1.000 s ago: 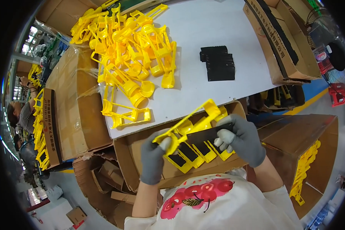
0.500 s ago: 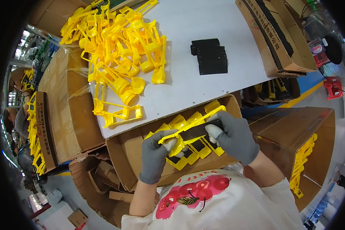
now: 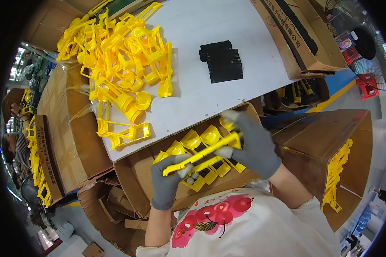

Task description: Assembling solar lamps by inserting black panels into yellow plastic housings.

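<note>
A long yellow plastic frame (image 3: 208, 153) is held slantwise above an open cardboard box (image 3: 133, 180), its narrow edge facing up. My left hand (image 3: 166, 182), in a grey glove, is closed round its left end. At the other end is my gloved right hand (image 3: 255, 147), thumb against the frame and fingers spread upward, smeared by motion. The black strip seen on the frame before is mostly hidden. Beneath, several yellow frames with black pieces (image 3: 191, 139) lie in a row inside the box.
Yellow plastic parts (image 3: 120, 55) are heaped on the white table (image 3: 184, 103), with black strips (image 3: 225, 66) stacked to their right. Cardboard boxes stand left (image 3: 68, 128) and right (image 3: 317, 132), the right one holding yellow frames. A fan (image 3: 366, 45) is at the far right. Another person (image 3: 23, 150) is at far left.
The yellow frame has turned edge-up, so its black strip hardly shows. My right hand's fingers have lifted and spread from its right end. The whole view has shifted slightly.
</note>
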### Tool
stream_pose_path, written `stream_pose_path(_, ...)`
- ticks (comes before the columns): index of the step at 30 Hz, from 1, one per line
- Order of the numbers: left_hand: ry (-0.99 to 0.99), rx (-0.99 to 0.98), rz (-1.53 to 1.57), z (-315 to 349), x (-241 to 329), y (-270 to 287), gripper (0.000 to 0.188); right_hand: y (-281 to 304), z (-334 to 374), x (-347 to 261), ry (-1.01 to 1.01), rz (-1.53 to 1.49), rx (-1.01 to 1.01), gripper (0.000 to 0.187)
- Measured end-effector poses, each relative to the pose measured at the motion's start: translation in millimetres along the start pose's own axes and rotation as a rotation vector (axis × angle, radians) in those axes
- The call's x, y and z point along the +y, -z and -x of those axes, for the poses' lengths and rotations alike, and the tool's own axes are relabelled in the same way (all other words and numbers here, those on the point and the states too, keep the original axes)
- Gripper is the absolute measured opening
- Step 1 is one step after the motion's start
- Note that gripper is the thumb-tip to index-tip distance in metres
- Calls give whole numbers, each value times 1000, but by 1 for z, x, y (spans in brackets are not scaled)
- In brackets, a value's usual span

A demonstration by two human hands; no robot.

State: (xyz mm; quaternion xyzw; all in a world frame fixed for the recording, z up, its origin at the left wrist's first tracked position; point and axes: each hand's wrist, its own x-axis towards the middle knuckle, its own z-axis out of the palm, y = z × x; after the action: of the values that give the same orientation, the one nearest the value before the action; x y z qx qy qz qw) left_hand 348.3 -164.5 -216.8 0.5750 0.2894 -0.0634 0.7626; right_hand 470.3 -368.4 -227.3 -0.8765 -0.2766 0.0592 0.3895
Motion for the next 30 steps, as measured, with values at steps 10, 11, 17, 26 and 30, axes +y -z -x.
stream_pose_path(10, 165, 26, -133, 32, -7, 32, 21, -33, 33, -7, -127, -112, -496, 33)
stream_pose_path(11, 176, 12, -146, 35, -2, 45, 21, -31, 28, -5, -105, -264, -474, 33)
stream_pose_path(17, 389, 43, -517, 43, 21, 144, 21, 1, -76, 33, 91, 274, 23, 17)
stream_pose_path(26, -66, 129, -1474, -8, -5, 102, 50, -14, -135, 66, 132, 582, -98, 30)
stream_pose_path(30, -237, 470, -1343, -11, 46, 96, 26, -3, -139, 52, 52, 505, -193, 27)
